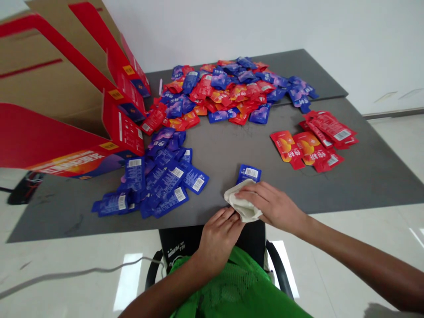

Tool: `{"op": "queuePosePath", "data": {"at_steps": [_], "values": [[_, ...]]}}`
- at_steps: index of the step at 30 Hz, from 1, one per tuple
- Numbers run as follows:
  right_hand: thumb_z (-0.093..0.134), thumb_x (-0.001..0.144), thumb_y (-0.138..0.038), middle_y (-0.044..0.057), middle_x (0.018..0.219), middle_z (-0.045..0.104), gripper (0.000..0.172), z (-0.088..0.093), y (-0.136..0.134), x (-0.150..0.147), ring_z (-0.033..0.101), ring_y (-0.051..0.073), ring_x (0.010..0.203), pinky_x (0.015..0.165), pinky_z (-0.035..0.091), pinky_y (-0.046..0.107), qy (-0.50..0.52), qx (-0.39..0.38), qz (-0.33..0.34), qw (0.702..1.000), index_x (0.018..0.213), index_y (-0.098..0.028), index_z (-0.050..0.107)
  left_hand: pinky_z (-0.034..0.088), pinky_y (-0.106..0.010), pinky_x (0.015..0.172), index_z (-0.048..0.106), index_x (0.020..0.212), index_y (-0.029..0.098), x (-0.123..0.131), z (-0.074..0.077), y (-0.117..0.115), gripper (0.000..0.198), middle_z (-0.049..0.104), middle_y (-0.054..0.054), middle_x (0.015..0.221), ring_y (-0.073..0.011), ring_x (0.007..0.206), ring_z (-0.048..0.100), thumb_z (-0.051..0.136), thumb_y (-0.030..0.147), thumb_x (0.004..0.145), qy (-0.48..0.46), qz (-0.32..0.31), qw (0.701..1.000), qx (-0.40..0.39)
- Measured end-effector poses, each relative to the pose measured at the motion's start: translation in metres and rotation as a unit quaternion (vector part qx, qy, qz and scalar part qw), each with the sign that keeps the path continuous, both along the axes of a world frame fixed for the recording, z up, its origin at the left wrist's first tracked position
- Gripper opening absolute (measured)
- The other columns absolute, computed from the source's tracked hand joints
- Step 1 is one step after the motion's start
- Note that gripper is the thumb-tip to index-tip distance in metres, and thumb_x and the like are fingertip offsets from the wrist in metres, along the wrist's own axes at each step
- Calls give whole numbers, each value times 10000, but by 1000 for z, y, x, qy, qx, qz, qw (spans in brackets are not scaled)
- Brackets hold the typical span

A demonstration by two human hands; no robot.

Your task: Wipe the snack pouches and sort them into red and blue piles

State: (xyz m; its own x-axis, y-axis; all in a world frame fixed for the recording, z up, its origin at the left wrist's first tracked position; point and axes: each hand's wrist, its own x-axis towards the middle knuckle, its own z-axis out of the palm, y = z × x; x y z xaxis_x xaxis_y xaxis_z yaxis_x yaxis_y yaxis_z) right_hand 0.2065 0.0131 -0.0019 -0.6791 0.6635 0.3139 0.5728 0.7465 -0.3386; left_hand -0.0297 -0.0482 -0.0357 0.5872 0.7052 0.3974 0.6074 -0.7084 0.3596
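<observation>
Right hand [276,206] on cloth [244,209], table edge [331,210]

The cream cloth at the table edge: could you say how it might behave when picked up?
Probably floppy: the cloth bunches in folds under the right hand. Likely light, as it looks thin.
</observation>
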Motion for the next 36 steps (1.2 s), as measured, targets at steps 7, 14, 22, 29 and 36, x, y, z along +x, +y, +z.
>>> {"op": "queuePosePath", "data": {"at_steps": [7,14,22,29,36], "values": [[665,971,-221,160,1351,686,481,-16,81,24,635,330,1203,1027,553,488,-33,10,-110,993,1448,-189,610,551,-377,1138,708,1324,158,-2,-3,-3,338,735,-56,1400,-211,1342,678,436,143,1124,18,1,1000,-2],[660,1006,-312,136,1393,683,498,8,59,41,646,311,1251,1074,526,484,107,113,-239,958,1493,-253,576,570,-402,1022,703,1263,157,6,19,6,219,787,-66,1291,-228,1225,732,614,233,1079,23,3,999,-25],[723,964,-346,93,1185,758,333,-19,-42,50,725,275,1059,936,585,422,250,84,-390,882,1279,-240,705,559,-442,910,572,1485,167,52,35,42,527,720,-136,1288,-297,1131,683,726,350,1015,110,143,983,-43],[718,950,-458,120,1216,743,393,-51,-57,56,714,293,1081,967,559,450,331,17,-480,813,1255,-211,737,554,-473,972,540,1514,58,84,38,61,814,667,-193,1252,-337,1125,640,676,650,971,184,218,954,-97],[718,944,-504,146,1249,739,453,-52,-52,54,699,320,1144,1028,523,481,337,24,-482,809,1268,-188,736,595,-392,881,730,1228,50,96,74,78,365,696,-219,1190,-321,1081,707,690,335,1005,228,236,923,-201]]}}
